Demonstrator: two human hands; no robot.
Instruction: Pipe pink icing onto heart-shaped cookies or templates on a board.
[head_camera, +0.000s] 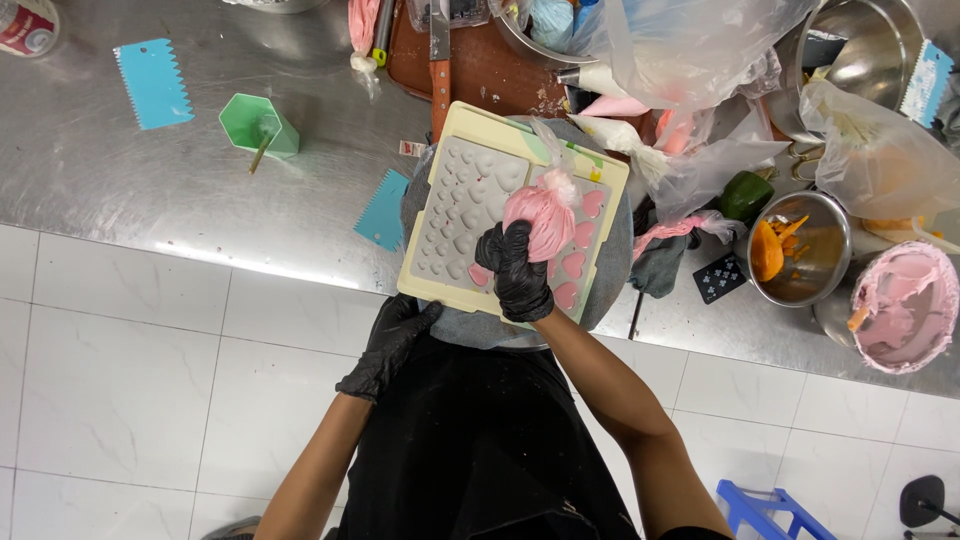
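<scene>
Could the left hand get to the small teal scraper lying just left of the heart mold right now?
Probably yes. The left hand only steadies the near corner of the heart mold and holds nothing; the steel counter between it and the small teal scraper looks bare. The right hand grips the pink piping bag.

Gloved hands: right (516, 270) clenched, left (390, 345) flat.

Green hexagonal cup (258, 124), teal scrapers (153, 82), steel bowl (800, 248), pink icing bowl (905, 305)

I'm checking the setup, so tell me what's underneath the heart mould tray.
The heart mould tray rests on a round grey turntable, whose rim shows around its corners, on the steel counter. The turntable's middle is covered by the tray.
</scene>
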